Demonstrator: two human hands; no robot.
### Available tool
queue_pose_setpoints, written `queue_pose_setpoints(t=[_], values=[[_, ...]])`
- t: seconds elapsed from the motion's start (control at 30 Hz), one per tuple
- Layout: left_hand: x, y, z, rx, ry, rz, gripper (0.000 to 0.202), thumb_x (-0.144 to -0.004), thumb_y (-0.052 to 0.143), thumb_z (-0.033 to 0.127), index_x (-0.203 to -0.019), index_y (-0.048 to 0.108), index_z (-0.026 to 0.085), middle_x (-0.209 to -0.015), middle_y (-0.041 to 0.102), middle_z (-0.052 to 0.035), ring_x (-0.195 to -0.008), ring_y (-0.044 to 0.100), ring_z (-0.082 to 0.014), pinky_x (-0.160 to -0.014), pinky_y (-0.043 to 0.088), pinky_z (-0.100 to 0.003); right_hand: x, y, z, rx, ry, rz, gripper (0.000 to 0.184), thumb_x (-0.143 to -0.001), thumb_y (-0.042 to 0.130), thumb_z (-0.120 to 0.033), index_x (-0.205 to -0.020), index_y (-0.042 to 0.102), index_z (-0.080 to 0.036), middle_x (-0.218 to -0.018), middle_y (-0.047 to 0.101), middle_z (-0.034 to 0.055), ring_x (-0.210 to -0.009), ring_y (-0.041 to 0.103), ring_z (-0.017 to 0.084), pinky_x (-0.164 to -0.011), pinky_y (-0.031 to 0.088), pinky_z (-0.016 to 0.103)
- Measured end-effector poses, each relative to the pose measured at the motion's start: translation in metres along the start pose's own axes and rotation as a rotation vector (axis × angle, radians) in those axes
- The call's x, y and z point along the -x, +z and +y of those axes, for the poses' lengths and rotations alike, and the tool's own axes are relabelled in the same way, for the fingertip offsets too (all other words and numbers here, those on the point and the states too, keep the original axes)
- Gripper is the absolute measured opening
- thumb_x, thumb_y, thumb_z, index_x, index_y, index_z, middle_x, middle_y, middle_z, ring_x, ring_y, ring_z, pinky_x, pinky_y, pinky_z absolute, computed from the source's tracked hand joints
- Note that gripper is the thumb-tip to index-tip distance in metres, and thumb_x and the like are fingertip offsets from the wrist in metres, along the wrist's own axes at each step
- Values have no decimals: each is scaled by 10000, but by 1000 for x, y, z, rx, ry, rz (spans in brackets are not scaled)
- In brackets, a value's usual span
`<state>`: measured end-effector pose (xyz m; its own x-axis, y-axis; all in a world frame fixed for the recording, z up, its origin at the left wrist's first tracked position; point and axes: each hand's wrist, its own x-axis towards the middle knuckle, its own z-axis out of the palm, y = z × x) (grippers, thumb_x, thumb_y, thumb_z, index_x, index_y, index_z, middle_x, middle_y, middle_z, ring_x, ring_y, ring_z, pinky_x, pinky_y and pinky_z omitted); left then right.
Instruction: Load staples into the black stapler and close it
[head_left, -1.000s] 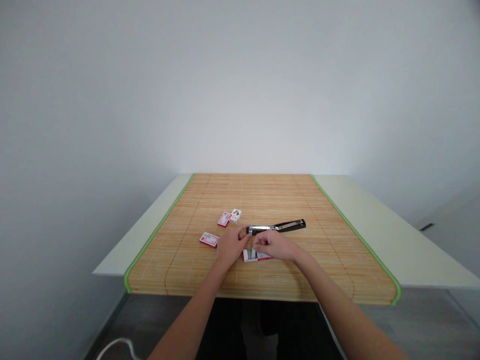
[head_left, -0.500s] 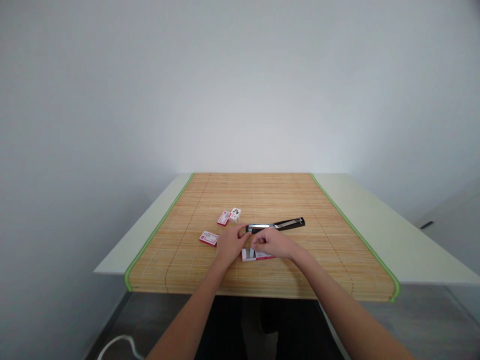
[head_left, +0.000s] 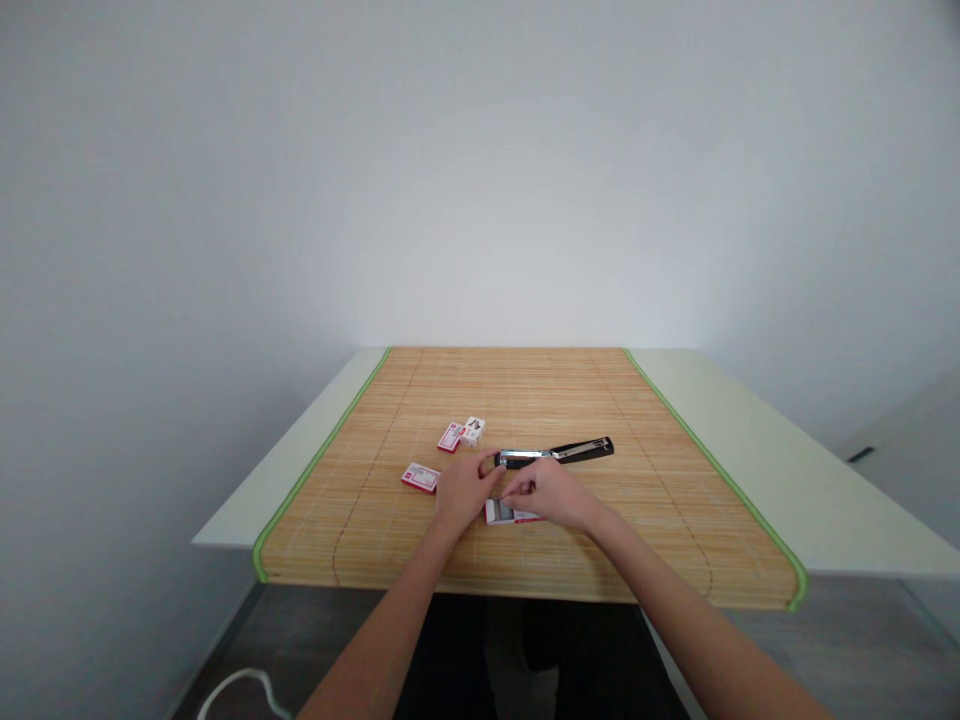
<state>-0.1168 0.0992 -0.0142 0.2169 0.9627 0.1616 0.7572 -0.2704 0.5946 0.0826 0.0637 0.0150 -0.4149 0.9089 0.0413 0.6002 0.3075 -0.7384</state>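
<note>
A black stapler [head_left: 583,451] lies opened out lengthwise on the mat, its metal staple tray facing up. My left hand [head_left: 461,487] has its thumb and index finger curled around the stapler's left end. Just in front of the stapler is a small red-and-white staple box [head_left: 497,512], open at its left part, with grey contents showing. My right hand [head_left: 551,492] is over this box with thumb and index finger pinched together at the opening. Whatever sits between those fingertips is too small to make out, and the hand covers part of the box.
Left of my left hand lies a red-and-white box [head_left: 421,477]. Farther back, another red-and-white box [head_left: 450,437] touches a white box [head_left: 472,431]. A bamboo mat [head_left: 525,390] with green edging covers the middle of the white table [head_left: 787,470], which meets a wall.
My right hand's pinched fingers have shifted slightly at the staple box, and the box's pale flap no longer stands up in view. My left hand stays at the stapler's end.
</note>
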Motion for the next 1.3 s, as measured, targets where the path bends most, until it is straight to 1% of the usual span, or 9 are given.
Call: queue_pose_setpoints(t=[0.17, 0.27, 0.37, 0.63, 0.77, 0.93, 1.1, 1.2, 1.3], values=[[1, -3, 3, 11, 10, -7, 371, -936, 625, 443, -1288, 686, 342, -792, 686, 12, -728, 592, -181, -615, 293, -270, 9, -3, -16, 67, -168, 74, 159, -912, 688, -347, -944, 803, -241, -719, 690, -6, -621, 575, 140, -604, 409, 248], [2, -4, 4, 14, 1, -12, 373, -942, 620, 442, -1293, 683, 333, -797, 686, 9, -732, 592, -181, -624, 301, -267, 15, -4, -26, 107, -349, 36, 151, -954, 638, -267, -966, 788, -249, -915, 740, 19, -801, 651, 162, -772, 471, 266], [2, -4, 3, 9, 3, -7, 378, -943, 620, 449, -1291, 686, 316, -804, 686, 1, -737, 591, -184, -626, 300, -268, 18, -4, -27, 130, -419, 11, 158, -946, 632, -201, -965, 780, -255, -1013, 732, 18, -897, 662, 169, -840, 480, 269], [1, -3, 4, -4, -1, -12, 369, -944, 626, 443, -1292, 686, 334, -802, 691, 3, -745, 600, -184, -643, 320, -274, 20, -3, -18, 199, -292, 28, 136, -866, 691, -161, -935, 770, -248, -927, 657, 12, -784, 624, 155, -722, 489, 255], [2, -3, 5, 4, -6, -10, 381, -937, 634, 444, -1300, 680, 339, -803, 695, 6, -744, 608, -182, -653, 332, -276, 28, -6, -16, 256, -296, 125, 195, -835, 718, -150, -993, 748, -261, -1012, 656, 39, -993, 615, 222, -869, 509, 329], [2, -5, 8, -7, -16, -12, 376, -937, 634, 434, -1298, 683, 341, -814, 692, 9, -749, 604, -175, -639, 329, -272, 45, -14, -3, 296, -252, 218, 450, -818, 722, -145, -1246, 675, -277, -1184, 663, 69, -1140, 580, 271, -1025, 474, 446], [3, -7, 10, -3, -20, -20, 358, -949, 618, 441, -1281, 693, 329, -796, 688, 10, -733, 598, -170, -628, 319, -273, 65, -19, 7, 196, -131, 218, 449, -872, 677, -184, -1307, 652, -292, -1232, 668, 60, -1165, 604, 257, -1042, 481, 422], [4, -8, 10, 4, -21, -12, 362, -941, 626, 438, -1281, 692, 332, -794, 693, 10, -737, 602, -180, -626, 312, -275, 74, -22, 15, 126, -79, 266, 465, -876, 711, -276, -1334, 637, -294, -1310, 643, 67, -1226, 582, 272, -1085, 459, 447], [3, -8, 10, 3, -21, -10, 367, -933, 627, 439, -1282, 689, 343, -786, 690, 14, -732, 603, -184, -617, 309, -277, 79, -27, 26, 63, -14, 316, 490, -857, 746, -381, -1327, 641, -292, -1317, 644, 77, -1200, 597, 286, -1059, 484, 471]])
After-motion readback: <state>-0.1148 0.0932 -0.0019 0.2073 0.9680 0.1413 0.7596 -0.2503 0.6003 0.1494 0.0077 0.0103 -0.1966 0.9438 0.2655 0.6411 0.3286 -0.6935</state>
